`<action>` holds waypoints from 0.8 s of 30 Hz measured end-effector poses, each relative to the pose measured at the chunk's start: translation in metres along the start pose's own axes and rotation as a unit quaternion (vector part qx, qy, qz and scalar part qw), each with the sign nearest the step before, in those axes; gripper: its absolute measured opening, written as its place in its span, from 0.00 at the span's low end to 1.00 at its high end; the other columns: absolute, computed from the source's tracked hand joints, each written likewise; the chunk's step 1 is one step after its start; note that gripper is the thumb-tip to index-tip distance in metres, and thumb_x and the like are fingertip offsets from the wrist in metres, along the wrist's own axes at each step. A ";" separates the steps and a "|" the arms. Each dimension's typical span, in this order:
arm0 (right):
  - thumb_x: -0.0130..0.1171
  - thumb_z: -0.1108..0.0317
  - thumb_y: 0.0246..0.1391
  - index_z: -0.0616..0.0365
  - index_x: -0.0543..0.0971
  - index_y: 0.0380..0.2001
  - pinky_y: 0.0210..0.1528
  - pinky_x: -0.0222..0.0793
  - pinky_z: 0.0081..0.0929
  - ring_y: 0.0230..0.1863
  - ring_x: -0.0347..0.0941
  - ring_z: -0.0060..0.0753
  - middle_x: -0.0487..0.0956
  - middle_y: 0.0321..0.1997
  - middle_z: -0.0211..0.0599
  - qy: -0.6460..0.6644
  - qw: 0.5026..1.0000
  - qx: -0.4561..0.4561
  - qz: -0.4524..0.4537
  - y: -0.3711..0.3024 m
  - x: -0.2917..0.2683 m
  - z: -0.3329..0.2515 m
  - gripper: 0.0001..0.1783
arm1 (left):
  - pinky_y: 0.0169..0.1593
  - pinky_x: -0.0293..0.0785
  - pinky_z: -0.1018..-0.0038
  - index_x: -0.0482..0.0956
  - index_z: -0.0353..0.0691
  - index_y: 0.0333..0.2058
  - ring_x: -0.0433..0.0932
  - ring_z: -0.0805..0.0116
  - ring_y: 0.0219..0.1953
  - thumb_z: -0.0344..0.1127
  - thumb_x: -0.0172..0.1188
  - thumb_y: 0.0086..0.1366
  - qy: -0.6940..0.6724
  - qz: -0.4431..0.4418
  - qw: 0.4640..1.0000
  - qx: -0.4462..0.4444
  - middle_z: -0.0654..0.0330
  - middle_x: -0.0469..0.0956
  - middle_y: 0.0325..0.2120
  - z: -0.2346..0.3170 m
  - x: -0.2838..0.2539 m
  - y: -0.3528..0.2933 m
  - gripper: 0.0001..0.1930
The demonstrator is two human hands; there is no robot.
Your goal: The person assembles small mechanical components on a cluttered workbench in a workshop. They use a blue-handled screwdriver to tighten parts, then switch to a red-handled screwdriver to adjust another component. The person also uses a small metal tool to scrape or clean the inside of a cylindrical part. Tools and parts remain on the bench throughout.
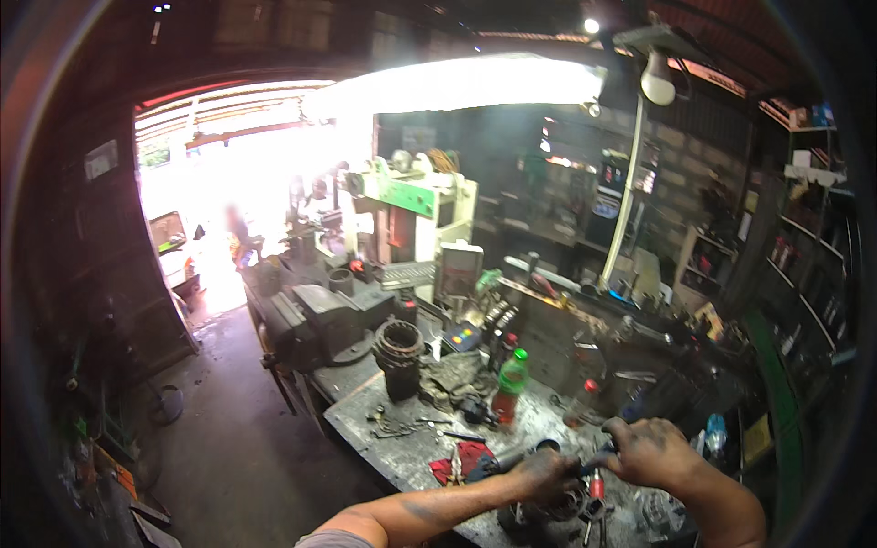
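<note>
Over the near right of the metal workbench (361, 422), my left hand (545, 475) is closed, its grimy fingers curled over a dark part I cannot make out. Just to its right, my right hand (650, 452) is also closed, around something dark and bluish that is mostly hidden. Below and between the hands lies a dark round metal part (568, 500). Near it is a screwdriver-like tool with a red handle (596, 484). A red cloth (466, 458) lies left of my left hand.
A green-capped bottle with red liquid (512, 384) and a red-capped bottle (582, 402) stand beyond my hands. Farther left are a dark hollow cylinder (399, 361) and a large bench vise (333, 320). Small metal tools (393, 425) lie along the bench's left side.
</note>
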State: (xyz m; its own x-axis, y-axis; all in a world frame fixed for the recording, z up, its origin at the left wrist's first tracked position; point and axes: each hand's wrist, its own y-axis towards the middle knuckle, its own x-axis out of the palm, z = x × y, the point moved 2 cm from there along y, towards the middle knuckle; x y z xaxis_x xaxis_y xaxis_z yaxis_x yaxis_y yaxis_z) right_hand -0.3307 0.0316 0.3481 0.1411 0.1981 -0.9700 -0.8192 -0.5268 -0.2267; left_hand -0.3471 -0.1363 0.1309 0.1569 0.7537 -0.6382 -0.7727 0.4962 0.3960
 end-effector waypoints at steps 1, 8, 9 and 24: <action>0.65 0.40 0.69 0.51 0.79 0.62 0.56 0.82 0.57 0.51 0.87 0.66 0.90 0.46 0.56 -0.014 1.000 -0.015 0.005 0.003 0.003 0.000 0.31 | 0.40 0.81 0.46 0.89 0.42 0.45 0.87 0.37 0.33 0.50 0.73 0.66 0.019 0.028 0.999 0.005 0.42 0.86 0.31 -0.002 -0.003 0.002 0.18; 0.71 0.61 0.66 0.53 0.81 0.56 0.58 0.81 0.52 0.61 0.82 0.60 0.84 0.55 0.54 0.108 0.975 -0.186 0.054 -0.003 0.002 0.004 0.19 | 0.46 0.81 0.51 0.86 0.37 0.48 0.86 0.38 0.41 0.36 0.70 0.73 -0.064 -0.092 0.992 0.056 0.40 0.86 0.37 0.006 -0.032 0.011 0.11; 0.71 0.60 0.67 0.54 0.81 0.57 0.58 0.81 0.52 0.63 0.82 0.60 0.83 0.59 0.55 0.076 0.993 -0.088 0.012 -0.003 0.005 0.007 0.20 | 0.45 0.81 0.51 0.86 0.37 0.46 0.87 0.37 0.41 0.38 0.72 0.71 -0.047 -0.067 0.996 0.031 0.41 0.86 0.35 0.008 -0.036 0.010 0.12; 0.69 0.60 0.69 0.56 0.82 0.60 0.59 0.81 0.51 0.61 0.84 0.57 0.86 0.51 0.56 0.055 0.997 -0.035 -0.041 -0.008 0.000 -0.004 0.21 | 0.46 0.82 0.47 0.87 0.40 0.47 0.88 0.38 0.41 0.37 0.74 0.65 0.002 -0.093 0.995 0.037 0.42 0.87 0.35 0.020 -0.041 0.016 0.14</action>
State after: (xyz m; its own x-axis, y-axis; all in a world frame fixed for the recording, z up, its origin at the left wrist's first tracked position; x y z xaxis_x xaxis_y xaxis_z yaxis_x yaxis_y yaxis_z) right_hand -0.3218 0.0324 0.3493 0.2698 0.1528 -0.9507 -0.7620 -0.5698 -0.3078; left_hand -0.3536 -0.1504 0.1767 0.2904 0.6441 -0.7077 -0.6824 0.6578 0.3187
